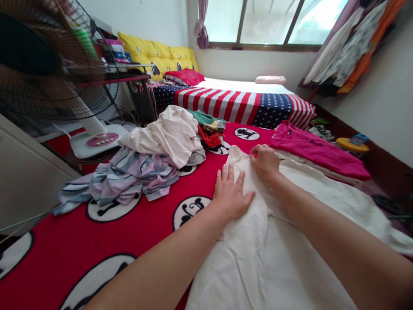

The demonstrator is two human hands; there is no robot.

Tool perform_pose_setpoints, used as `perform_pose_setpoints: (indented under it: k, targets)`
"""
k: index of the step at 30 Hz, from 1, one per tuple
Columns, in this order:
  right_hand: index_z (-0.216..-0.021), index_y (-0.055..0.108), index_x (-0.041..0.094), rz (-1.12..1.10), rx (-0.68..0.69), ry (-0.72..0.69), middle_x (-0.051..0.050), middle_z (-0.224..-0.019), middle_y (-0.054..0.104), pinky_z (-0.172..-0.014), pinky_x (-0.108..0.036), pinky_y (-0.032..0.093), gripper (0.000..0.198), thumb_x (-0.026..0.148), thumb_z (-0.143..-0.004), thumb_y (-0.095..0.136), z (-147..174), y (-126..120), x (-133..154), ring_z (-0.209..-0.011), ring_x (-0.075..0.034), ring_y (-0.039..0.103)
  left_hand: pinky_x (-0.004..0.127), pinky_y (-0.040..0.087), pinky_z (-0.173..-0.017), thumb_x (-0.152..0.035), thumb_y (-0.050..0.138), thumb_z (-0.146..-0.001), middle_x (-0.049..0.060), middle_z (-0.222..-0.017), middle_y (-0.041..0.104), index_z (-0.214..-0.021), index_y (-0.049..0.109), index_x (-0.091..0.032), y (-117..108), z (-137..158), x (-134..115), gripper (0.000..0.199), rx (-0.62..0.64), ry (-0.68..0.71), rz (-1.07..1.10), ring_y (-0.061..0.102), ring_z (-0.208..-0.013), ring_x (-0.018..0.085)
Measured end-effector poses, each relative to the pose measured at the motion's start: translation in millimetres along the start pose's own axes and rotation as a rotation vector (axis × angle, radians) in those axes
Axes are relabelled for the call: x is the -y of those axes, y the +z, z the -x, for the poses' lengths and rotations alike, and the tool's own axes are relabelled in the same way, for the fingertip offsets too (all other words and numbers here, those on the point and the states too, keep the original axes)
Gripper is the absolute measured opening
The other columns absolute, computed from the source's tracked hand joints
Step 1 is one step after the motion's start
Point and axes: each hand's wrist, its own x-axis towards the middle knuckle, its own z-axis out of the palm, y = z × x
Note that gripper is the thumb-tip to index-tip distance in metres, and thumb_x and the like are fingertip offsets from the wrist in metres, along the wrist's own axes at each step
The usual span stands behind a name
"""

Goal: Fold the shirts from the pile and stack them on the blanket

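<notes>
A white garment [290, 254] lies spread over the red patterned blanket [155, 241], reaching from the near edge of the view to its far end. My left hand [231, 191] rests flat on the garment's left side, fingers spread and pointing away from me. Just right of it, my right hand [265, 162] is closed at the garment's far edge, thumb and fingertips pinching the cloth. Whether the garment is a shirt or trousers I cannot tell. Beyond my right hand lies a folded magenta garment [318, 148] on top of some pale cloth.
A heap of clothes [161, 137], white, striped, green and red, sits at left. Behind it stands a running fan [93, 140] on a stool. A second bed with a flag-print cover [222, 103] is under the window [264, 21]. Clothes [358, 47] hang at right.
</notes>
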Motion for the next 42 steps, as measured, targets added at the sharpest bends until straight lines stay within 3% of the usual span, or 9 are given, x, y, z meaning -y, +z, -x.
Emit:
perform_pose_setpoints:
  k: [3,6,15,19,24,29,32,38,42]
  targets:
    - [-0.097,0.071,0.017,-0.061,-0.086,-0.256,-0.012,-0.105,0.066,-0.091,-0.035,0.041,0.027,0.024,-0.091,0.046,6,3,13,-0.104,-0.027,0.057,0.052,0.006,-0.118,-0.063,0.037,-0.088,0.012,-0.16,0.016,-0.149,0.031,-0.021,0,0,0,0.075,-0.01,0.009,0.005,0.005,-0.147,0.035]
    - [-0.109,0.069,0.016,-0.15,0.129,-0.436,-0.011,-0.128,0.06,-0.104,-0.034,0.035,0.036,0.026,-0.096,0.037,4,15,24,-0.122,-0.024,0.05,0.05,0.007,-0.118,-0.063,0.037,-0.088,0.015,-0.16,0.013,-0.149,0.03,-0.015,0,-1,-1,0.078,-0.001,0.0,-0.002,0.005,-0.147,0.035]
    - [-0.152,0.023,0.02,-0.104,0.458,-0.307,-0.007,-0.159,0.01,-0.114,-0.058,0.013,0.063,0.053,-0.099,0.027,3,13,32,-0.147,-0.027,0.005,0.048,0.007,-0.118,-0.065,0.033,-0.088,0.013,-0.159,0.018,-0.15,0.029,-0.017,2,-2,2,0.079,-0.007,0.004,-0.042,0.007,-0.147,0.033]
    - [-0.151,0.028,0.019,-0.023,0.241,-0.362,-0.008,-0.157,0.021,-0.115,-0.056,0.01,0.061,0.05,-0.099,0.027,41,-12,0,-0.146,-0.025,0.01,0.049,0.008,-0.118,-0.062,0.032,-0.09,0.011,-0.159,0.018,-0.15,0.028,-0.021,3,-3,4,0.073,-0.012,0.013,-0.035,0.009,-0.147,0.032]
    - [-0.147,0.035,0.012,0.093,0.419,-0.216,-0.015,-0.155,0.024,-0.112,-0.061,0.017,0.06,0.045,-0.097,0.037,76,-32,-48,-0.144,-0.029,0.019,0.05,0.01,-0.117,-0.061,0.033,-0.09,0.012,-0.158,0.021,-0.148,0.034,-0.023,2,-4,4,0.069,-0.013,0.014,-0.058,0.013,-0.146,0.032]
    - [-0.121,0.061,0.016,-0.178,0.191,-0.453,-0.014,-0.133,0.057,-0.106,-0.052,0.034,0.034,0.028,-0.09,0.054,141,-83,-17,-0.123,-0.029,0.051,0.05,0.009,-0.117,-0.062,0.029,-0.09,0.012,-0.16,0.017,-0.15,0.029,-0.023,-4,-5,4,0.072,0.056,0.038,-0.075,0.01,-0.147,0.033]
    - [-0.105,0.066,0.02,-0.453,0.303,-0.613,-0.008,-0.114,0.065,-0.09,-0.034,0.048,0.02,0.019,-0.088,0.054,210,-113,15,-0.102,-0.02,0.062,0.049,0.008,-0.117,-0.058,0.03,-0.092,0.014,-0.16,0.014,-0.151,0.027,-0.018,-11,4,5,0.071,0.129,0.077,-0.078,0.008,-0.147,0.033]
    - [-0.108,0.061,0.023,-0.55,0.413,-0.713,-0.005,-0.116,0.06,-0.091,-0.034,0.044,0.035,0.005,-0.078,0.057,311,-130,33,-0.1,-0.019,0.057,0.043,0.011,-0.118,-0.043,0.04,-0.094,0.022,-0.158,0.013,-0.148,0.028,-0.003,-30,65,29,0.068,0.257,0.283,0.011,0.007,-0.147,0.029]
    - [-0.095,0.056,0.019,-0.499,0.284,-0.546,-0.008,-0.098,0.06,-0.073,-0.029,0.045,0.011,0.014,-0.088,0.05,343,-136,26,-0.086,-0.018,0.057,0.037,0.03,-0.112,-0.036,0.053,-0.088,0.017,-0.151,0.036,-0.128,0.057,-0.013,-56,137,50,0.046,0.194,0.411,0.292,0.035,-0.139,0.027]
